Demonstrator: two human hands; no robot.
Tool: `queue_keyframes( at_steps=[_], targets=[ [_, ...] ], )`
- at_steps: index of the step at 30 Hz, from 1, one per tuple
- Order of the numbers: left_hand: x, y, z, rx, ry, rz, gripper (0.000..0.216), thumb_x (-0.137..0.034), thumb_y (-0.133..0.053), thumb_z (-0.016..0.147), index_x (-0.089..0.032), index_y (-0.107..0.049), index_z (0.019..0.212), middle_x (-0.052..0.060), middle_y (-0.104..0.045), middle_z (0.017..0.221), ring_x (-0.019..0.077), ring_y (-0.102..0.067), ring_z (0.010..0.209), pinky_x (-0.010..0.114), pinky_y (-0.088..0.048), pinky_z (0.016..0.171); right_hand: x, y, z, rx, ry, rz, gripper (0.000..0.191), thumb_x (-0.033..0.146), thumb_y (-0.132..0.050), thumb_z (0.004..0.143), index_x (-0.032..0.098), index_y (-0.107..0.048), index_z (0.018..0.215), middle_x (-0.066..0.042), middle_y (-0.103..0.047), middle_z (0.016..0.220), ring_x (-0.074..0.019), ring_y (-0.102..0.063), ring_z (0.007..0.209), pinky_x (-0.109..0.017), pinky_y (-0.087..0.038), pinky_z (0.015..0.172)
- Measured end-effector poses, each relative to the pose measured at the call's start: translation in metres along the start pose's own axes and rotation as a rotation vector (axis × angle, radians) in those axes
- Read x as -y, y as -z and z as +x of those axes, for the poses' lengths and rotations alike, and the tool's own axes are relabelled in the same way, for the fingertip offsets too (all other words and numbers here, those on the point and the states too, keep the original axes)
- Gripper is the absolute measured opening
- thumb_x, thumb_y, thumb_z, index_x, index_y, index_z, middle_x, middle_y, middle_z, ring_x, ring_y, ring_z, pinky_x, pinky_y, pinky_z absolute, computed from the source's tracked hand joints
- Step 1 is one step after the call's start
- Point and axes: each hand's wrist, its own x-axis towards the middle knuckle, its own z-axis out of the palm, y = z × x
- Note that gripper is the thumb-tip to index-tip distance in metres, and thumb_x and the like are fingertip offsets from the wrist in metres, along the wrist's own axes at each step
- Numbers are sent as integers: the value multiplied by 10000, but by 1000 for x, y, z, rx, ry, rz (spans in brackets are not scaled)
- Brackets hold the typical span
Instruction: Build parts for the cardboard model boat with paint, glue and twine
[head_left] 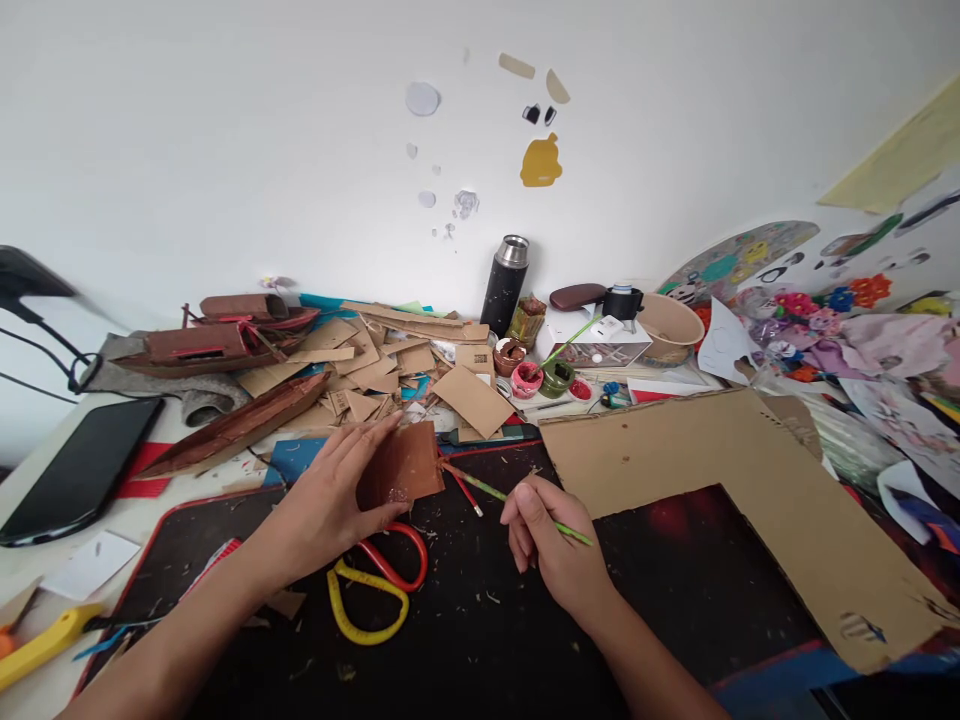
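My left hand [337,490] grips a small piece of brown-painted cardboard [409,460] by its left side, thumb below and fingers above. A green paintbrush [491,490] is pinched in my right hand [544,535], its bristle end at the right edge of the painted piece. Just behind the brush, a red pencil [469,492] lies on the dark mat [465,640]. Below my left hand lie scissors with one red and one yellow handle [367,605]; their blades are hidden. Jars of brown paint [510,356], pink-red paint [527,379] and green paint [557,378] stand farther back.
Brown model boats [240,420] sit at the left, near a phone [82,465]. Cardboard scraps [367,365] are heaped at the back. A black flask [506,285] stands by the wall. A large L-shaped cardboard sheet [675,450] covers the right side. A yellow-handled tool [49,645] lies front left.
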Motion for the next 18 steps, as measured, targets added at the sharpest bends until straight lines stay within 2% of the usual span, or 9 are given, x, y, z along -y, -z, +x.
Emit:
queue_keyframes(
  at_steps=[7,11,18],
  targets=[
    [7,0,0,-27,15,33,931,-452,-719,979,-306,-179,1723,127,-567,1607,381,-519,1462,577,-438,1213,4,-2,-6,24,-25,38,561,681,-583,1045,195,-622,768,85,-392,481,-98,-441,388,-218,-349,414],
    [9,-1,-1,-34,13,62,926,-447,-723,977,-294,-193,1721,127,-583,1593,380,-531,1446,570,-444,1207,7,-4,-4,1,-8,32,551,665,-571,1058,191,-630,783,73,-427,499,-102,-474,406,-217,-357,427],
    [6,6,2,-41,13,71,939,-444,-701,981,-291,-165,1737,133,-587,1591,383,-556,1422,562,-450,1194,2,-10,-2,81,60,-107,524,589,-518,1110,191,-650,795,59,-471,478,-99,-473,418,-223,-361,467]
  ],
)
